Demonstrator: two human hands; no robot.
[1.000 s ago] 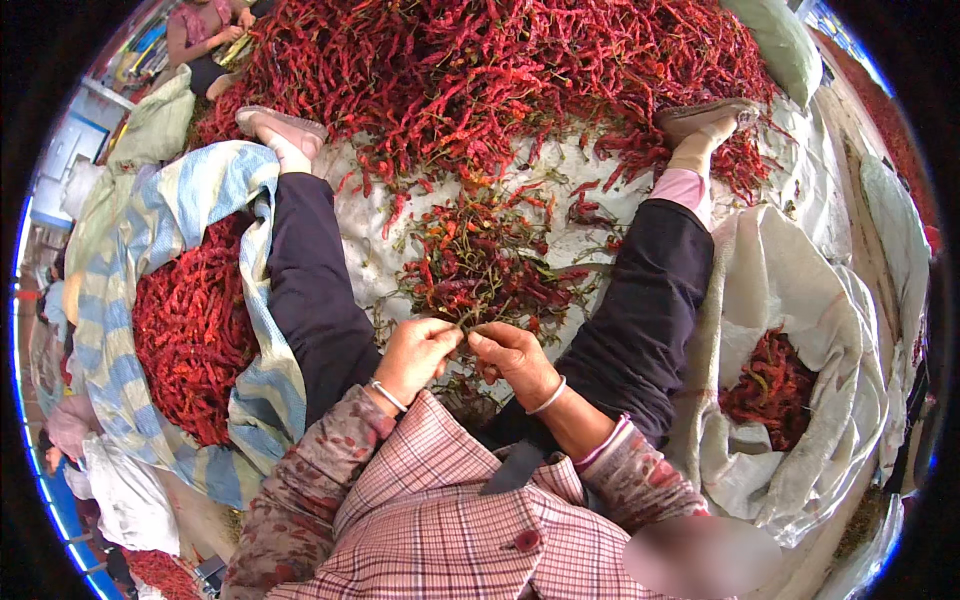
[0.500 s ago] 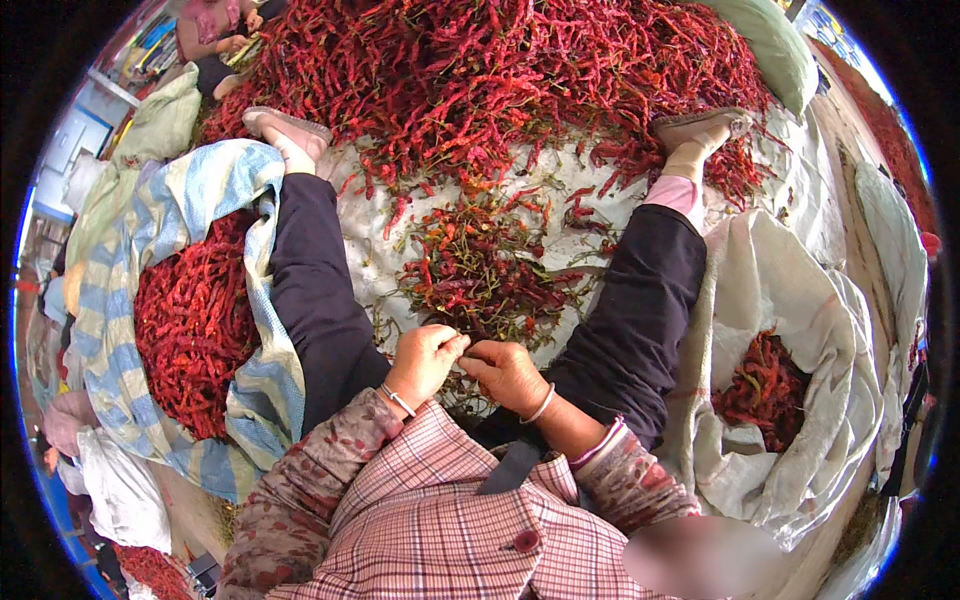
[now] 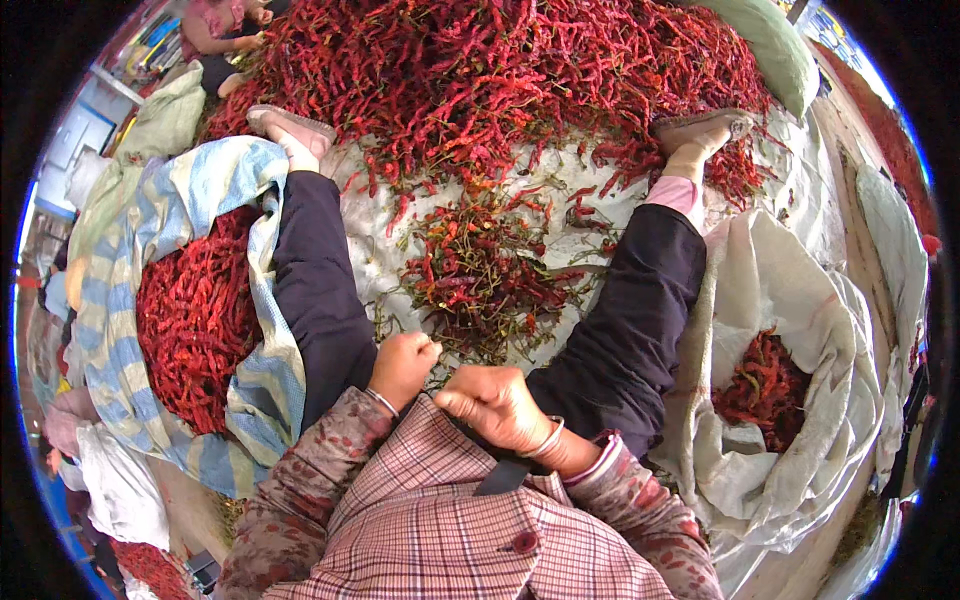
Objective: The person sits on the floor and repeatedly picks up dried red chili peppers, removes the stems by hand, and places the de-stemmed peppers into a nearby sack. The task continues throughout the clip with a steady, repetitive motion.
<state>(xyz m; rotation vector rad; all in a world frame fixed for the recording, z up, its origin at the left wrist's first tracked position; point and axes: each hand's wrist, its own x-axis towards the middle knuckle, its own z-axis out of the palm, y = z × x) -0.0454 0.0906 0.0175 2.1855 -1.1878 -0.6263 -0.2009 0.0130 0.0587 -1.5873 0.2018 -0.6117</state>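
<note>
I sit with legs apart on a white sheet (image 3: 370,240). My left hand (image 3: 401,364) is closed just below a loose pile of mixed red chillies and green stems (image 3: 475,270); what it holds, if anything, is hidden. My right hand (image 3: 490,405), lower and apart from it, is curled over the front of my checked garment, contents hidden. A blue-and-white striped sack (image 3: 125,290) full of red chillies (image 3: 200,320) lies by my left leg. A white sack (image 3: 820,390) with fewer chillies (image 3: 762,385) lies by my right leg.
A large heap of red chillies (image 3: 500,70) spreads beyond my feet, against a pale green sack (image 3: 785,55) at right. Another person (image 3: 210,30) is at top left beside more green sacks (image 3: 160,120). A white cloth bundle (image 3: 115,480) lies at lower left.
My hands, pinched together at the fingertips earlier, have separated. The right one has come down toward my body; the left has shifted slightly left.
</note>
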